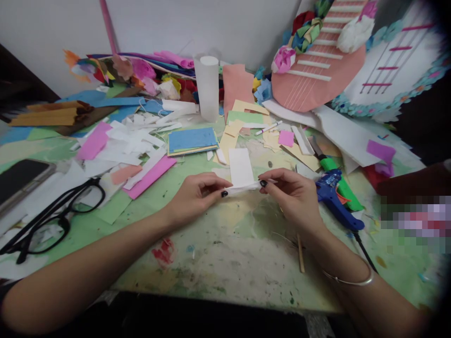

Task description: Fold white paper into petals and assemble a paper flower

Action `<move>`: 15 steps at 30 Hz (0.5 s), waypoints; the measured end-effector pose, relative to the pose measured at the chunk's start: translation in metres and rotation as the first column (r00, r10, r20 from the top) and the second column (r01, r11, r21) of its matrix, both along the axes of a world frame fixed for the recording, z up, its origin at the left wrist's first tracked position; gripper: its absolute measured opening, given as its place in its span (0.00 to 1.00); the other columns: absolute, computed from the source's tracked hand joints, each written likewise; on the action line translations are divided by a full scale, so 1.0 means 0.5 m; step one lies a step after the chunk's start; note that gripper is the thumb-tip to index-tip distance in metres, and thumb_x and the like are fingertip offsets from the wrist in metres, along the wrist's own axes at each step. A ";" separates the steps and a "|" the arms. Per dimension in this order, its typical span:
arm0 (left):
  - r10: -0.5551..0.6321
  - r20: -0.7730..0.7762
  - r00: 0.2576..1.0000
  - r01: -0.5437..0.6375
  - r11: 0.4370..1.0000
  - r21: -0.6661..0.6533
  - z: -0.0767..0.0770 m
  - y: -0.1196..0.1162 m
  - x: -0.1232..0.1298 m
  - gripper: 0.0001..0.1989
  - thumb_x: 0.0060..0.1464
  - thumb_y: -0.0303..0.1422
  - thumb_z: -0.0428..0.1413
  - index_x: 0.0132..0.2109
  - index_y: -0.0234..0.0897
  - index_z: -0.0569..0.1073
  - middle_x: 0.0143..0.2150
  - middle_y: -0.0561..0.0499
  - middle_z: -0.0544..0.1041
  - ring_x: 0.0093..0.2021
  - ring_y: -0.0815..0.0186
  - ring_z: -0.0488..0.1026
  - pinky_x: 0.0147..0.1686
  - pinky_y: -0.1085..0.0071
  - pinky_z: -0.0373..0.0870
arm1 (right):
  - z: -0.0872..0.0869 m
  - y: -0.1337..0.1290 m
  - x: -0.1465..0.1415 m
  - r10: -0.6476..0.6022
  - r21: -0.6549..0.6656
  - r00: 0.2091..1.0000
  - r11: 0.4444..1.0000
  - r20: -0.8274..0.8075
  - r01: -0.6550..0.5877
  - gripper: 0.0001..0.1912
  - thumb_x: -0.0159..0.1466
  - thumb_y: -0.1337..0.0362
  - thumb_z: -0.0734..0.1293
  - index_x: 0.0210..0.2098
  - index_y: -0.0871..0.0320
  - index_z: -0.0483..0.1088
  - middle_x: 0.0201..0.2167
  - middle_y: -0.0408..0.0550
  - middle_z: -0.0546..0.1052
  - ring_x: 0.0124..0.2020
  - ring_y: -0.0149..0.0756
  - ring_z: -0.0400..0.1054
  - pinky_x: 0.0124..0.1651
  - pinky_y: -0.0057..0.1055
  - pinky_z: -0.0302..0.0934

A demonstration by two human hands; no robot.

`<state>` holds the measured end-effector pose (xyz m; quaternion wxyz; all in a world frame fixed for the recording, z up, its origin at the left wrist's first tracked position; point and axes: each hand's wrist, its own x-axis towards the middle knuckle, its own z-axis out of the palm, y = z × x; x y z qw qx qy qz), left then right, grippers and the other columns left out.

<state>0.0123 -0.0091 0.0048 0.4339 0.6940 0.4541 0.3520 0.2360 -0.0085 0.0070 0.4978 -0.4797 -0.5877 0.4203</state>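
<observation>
Between my two hands stretches a narrow folded strip of white paper [243, 188], held low over the table. My left hand [197, 195] pinches its left end between thumb and fingers. At the other end, my right hand [291, 192] has thumb and fingertips closed on the strip. Just behind the strip lies a white paper rectangle [241, 165], its near edge partly covered. A blue glue gun [338, 199] rests beside my right hand, and a thin wooden stick [300, 253] lies below that hand.
Black glasses [66, 216] and a phone [23, 180] lie at the left among paper scraps. A stack of coloured paper [192, 141] and a white paper cylinder [208, 89] stand farther back. Paper guitar shapes [319, 77] lean on the right. A green-handled cutter [329, 164] lies near the glue gun.
</observation>
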 end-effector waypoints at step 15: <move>-0.141 0.274 0.951 0.221 0.932 -0.288 -0.006 -0.032 0.039 0.03 0.52 0.26 0.59 0.36 0.35 0.71 0.34 0.48 0.80 0.36 0.65 0.79 0.35 0.72 0.75 | -0.008 -0.008 -0.033 0.039 -0.095 0.970 0.993 -0.239 -0.063 0.12 0.60 0.64 0.65 0.41 0.52 0.59 0.35 0.41 0.67 0.31 0.30 0.70 0.38 0.33 0.69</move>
